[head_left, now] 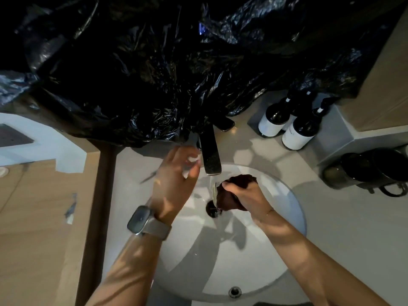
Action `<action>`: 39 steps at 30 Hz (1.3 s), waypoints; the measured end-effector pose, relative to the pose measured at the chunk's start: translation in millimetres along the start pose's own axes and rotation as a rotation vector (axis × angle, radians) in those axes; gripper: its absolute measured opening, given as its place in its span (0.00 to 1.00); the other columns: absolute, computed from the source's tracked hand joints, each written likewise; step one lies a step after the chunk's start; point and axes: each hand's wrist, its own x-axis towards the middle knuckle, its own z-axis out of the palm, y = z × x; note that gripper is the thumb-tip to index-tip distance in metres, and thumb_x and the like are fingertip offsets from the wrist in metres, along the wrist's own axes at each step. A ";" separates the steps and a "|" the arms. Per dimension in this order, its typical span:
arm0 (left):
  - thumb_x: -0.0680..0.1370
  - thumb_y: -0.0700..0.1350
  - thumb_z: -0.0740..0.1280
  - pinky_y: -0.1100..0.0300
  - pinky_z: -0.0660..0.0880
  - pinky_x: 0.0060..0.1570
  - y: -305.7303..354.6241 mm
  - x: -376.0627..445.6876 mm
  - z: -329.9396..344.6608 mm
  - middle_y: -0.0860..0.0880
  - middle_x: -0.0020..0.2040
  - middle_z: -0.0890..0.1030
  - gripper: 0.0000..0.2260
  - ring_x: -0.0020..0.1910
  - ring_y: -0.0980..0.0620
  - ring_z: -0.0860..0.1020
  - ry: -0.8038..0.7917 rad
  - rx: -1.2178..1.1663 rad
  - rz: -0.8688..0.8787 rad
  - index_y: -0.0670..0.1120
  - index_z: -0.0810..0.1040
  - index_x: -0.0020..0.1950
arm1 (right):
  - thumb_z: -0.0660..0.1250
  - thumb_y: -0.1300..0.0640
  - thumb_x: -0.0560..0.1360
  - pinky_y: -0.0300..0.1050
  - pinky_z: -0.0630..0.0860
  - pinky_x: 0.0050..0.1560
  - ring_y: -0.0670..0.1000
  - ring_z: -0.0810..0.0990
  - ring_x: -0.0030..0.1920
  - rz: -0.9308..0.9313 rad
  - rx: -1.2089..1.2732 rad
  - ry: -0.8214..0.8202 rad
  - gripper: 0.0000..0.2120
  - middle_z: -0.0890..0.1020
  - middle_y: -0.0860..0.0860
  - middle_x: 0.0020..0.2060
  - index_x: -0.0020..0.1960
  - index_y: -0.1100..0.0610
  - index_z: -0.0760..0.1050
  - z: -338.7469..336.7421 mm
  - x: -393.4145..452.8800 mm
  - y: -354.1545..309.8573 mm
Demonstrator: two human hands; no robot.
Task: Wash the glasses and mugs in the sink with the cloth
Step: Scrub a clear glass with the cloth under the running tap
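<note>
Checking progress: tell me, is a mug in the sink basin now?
No: the sink holds only the cloth gripped by the right hand.

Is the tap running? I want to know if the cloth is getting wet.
On. A stream of water falls from the faucet spout toward the drain, right beside the dark cloth gripped by the right hand.

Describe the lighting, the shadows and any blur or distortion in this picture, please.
Head view: dim overall, with the black plastic sheet almost lost in darkness; patchy light throws hard shadows of the arms across the sink; the left hand is slightly motion-blurred near the faucet; the right hand gripping the cloth is sharper; wide-angle distortion bends the edges.
</note>
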 end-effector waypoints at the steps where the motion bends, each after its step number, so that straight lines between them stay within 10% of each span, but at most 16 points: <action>1: 0.77 0.43 0.70 0.66 0.73 0.43 14.5 13.5 -1.9 0.54 0.51 0.78 0.08 0.45 0.57 0.78 -0.046 0.066 0.075 0.48 0.77 0.55 | 0.76 0.55 0.68 0.58 0.81 0.50 0.59 0.84 0.43 -0.007 0.021 -0.001 0.14 0.82 0.58 0.37 0.43 0.66 0.80 -2.1 -2.5 -3.2; 5: 0.75 0.42 0.72 0.53 0.73 0.52 43.3 61.5 18.7 0.41 0.57 0.75 0.19 0.55 0.42 0.75 -0.293 0.225 0.201 0.42 0.76 0.65 | 0.74 0.60 0.71 0.60 0.81 0.46 0.58 0.82 0.38 -0.050 0.069 -0.021 0.13 0.80 0.61 0.35 0.39 0.70 0.76 -3.5 -15.7 -12.7; 10: 0.71 0.40 0.71 0.61 0.70 0.33 43.0 84.4 27.6 0.45 0.37 0.80 0.04 0.35 0.43 0.81 -0.068 0.434 0.481 0.42 0.83 0.43 | 0.75 0.59 0.70 0.57 0.82 0.50 0.59 0.85 0.45 0.013 0.098 -0.012 0.11 0.84 0.57 0.38 0.46 0.67 0.80 -7.3 -25.3 -6.1; 19: 0.78 0.48 0.59 0.53 0.77 0.28 35.9 105.7 12.8 0.47 0.41 0.80 0.13 0.42 0.44 0.80 -0.099 0.509 0.560 0.45 0.81 0.46 | 0.75 0.57 0.70 0.58 0.80 0.55 0.58 0.85 0.47 0.040 0.065 0.002 0.11 0.85 0.60 0.44 0.46 0.64 0.82 -12.6 -29.0 2.0; 23: 0.80 0.48 0.65 0.60 0.76 0.42 29.8 81.0 7.4 0.50 0.49 0.81 0.10 0.43 0.51 0.79 -0.110 0.262 0.323 0.47 0.81 0.58 | 0.74 0.60 0.72 0.59 0.81 0.53 0.63 0.83 0.49 0.030 0.109 -0.018 0.12 0.84 0.61 0.41 0.48 0.69 0.80 -10.1 -24.5 1.6; 27: 0.78 0.42 0.70 0.68 0.70 0.35 8.5 16.3 4.6 0.55 0.42 0.77 0.04 0.34 0.62 0.73 0.058 -0.063 -0.070 0.47 0.82 0.53 | 0.76 0.53 0.68 0.64 0.79 0.54 0.65 0.83 0.49 0.014 0.095 -0.081 0.15 0.83 0.59 0.39 0.44 0.66 0.79 -4.4 -17.7 -1.9; 30: 0.81 0.35 0.62 0.70 0.69 0.27 -19.2 -28.7 20.1 0.49 0.41 0.78 0.10 0.32 0.57 0.74 0.112 -0.376 -0.669 0.49 0.77 0.45 | 0.74 0.56 0.70 0.60 0.80 0.53 0.65 0.83 0.47 -0.039 0.053 -0.156 0.15 0.83 0.62 0.40 0.45 0.68 0.78 2.1 -10.7 -6.3; 33: 0.85 0.48 0.57 0.61 0.73 0.29 -34.1 -51.9 36.2 0.44 0.43 0.75 0.08 0.33 0.49 0.75 -0.188 -0.724 -1.268 0.48 0.73 0.49 | 0.76 0.59 0.70 0.47 0.80 0.51 0.54 0.85 0.47 0.007 0.045 -0.175 0.10 0.85 0.55 0.42 0.48 0.61 0.81 11.1 -4.7 -7.6; 39: 0.82 0.62 0.51 0.65 0.64 0.20 -25.5 -37.9 69.0 0.48 0.28 0.77 0.26 0.22 0.53 0.74 -0.290 -0.888 -1.258 0.45 0.78 0.44 | 0.77 0.60 0.68 0.48 0.80 0.49 0.55 0.85 0.48 0.017 -0.028 -0.348 0.17 0.85 0.57 0.47 0.55 0.61 0.80 21.9 4.9 -4.2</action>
